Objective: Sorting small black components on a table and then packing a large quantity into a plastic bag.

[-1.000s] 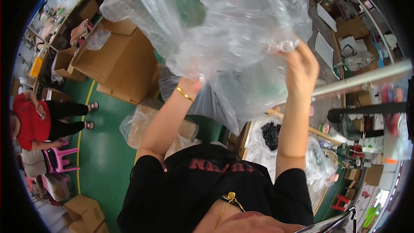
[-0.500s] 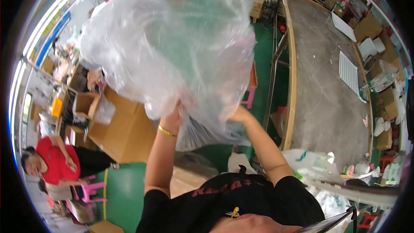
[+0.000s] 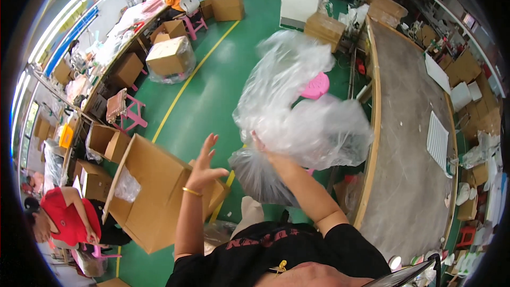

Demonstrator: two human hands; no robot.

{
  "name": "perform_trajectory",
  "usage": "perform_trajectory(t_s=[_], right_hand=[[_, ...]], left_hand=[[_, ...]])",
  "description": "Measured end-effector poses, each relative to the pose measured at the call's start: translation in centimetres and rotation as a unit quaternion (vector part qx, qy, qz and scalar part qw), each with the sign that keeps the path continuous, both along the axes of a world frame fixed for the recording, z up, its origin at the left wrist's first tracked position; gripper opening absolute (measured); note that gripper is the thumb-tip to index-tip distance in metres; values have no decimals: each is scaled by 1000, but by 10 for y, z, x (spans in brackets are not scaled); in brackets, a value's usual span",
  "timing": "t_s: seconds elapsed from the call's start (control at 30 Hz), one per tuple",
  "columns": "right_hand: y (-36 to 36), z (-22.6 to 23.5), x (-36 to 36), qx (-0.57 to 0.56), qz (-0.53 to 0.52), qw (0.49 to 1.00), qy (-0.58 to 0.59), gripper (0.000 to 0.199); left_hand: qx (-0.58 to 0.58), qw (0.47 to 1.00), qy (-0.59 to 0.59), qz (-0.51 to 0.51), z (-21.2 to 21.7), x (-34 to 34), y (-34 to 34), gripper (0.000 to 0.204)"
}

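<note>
Bag position: clear plastic bag (image 3: pixel 297 111) billows above and to the right of the right hand (image 3: pixel 264 148), over the green floor (image 3: pixel 212 85) and beside the long tabletop (image 3: pixel 409 143).
Right grip: fingers pressed together on a gathered fold of the bag's lower edge; fingertips are hidden in the film.
Left grip: left hand (image 3: pixel 204 165) is spread, fingers apart, just left of the bag and not touching it.
Counts: one bag in hand; two hands raised; one gold bracelet (image 3: pixel 192 192) on the left wrist; one large open cardboard box (image 3: pixel 154 191) below the left arm.
Hard to make out: whether the film is one bag or several layers.
Others: a person in red (image 3: pixel 64 218) crouches at lower left, partly cut off.
</note>
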State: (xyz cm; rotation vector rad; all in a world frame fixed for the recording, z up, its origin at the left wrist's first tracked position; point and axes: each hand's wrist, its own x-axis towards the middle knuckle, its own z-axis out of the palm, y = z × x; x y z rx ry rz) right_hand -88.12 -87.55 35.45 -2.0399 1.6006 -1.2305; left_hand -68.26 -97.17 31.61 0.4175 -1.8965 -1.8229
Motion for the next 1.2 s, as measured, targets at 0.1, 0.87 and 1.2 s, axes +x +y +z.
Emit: perform_trajectory(t_s=[0.1,0.87,1.2], right_hand=[[-50,33,-4,-4,-7,1000,-20,65],[-652,251,-229,132,-387,860,306,70],[-722,15,-489,302,161,939,-29,58]], left_hand=[[-298,951,-79,10,-70,-32,-28,122],[194,966,170,24,-51,-423,-504,24],[216,931,273,-108,17,-551,-716,31]])
